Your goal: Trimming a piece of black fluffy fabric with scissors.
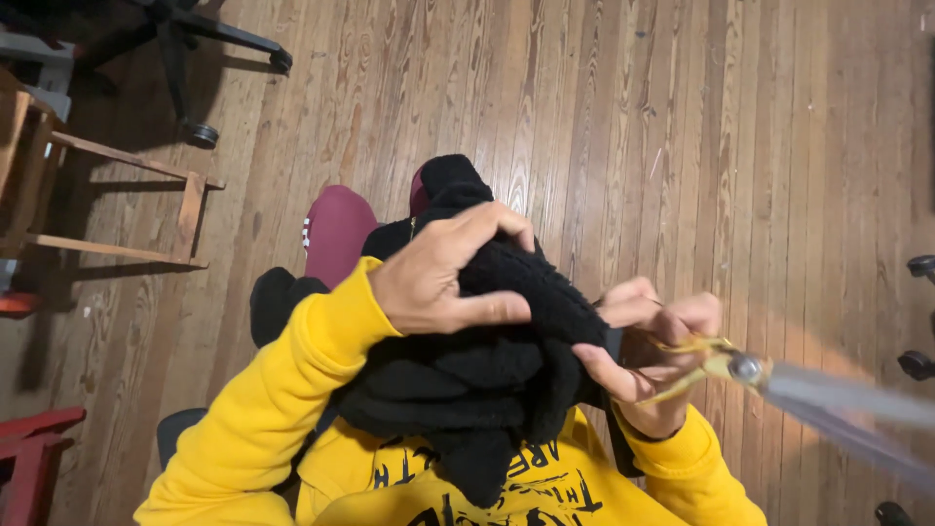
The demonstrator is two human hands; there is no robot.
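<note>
Soft, limp black knit garment – left hand closed on its bunched top, right hand apparently gripping open gold-handled scissors – best held at a taut fold.

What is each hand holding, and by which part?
Left hand grips the black knit cloth on top; right hand holds scissors by their gold handles.

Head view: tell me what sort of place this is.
Probably a home room or small workroom: wooden plank floor, a wooden stool, and an office chair's wheeled base.
</note>
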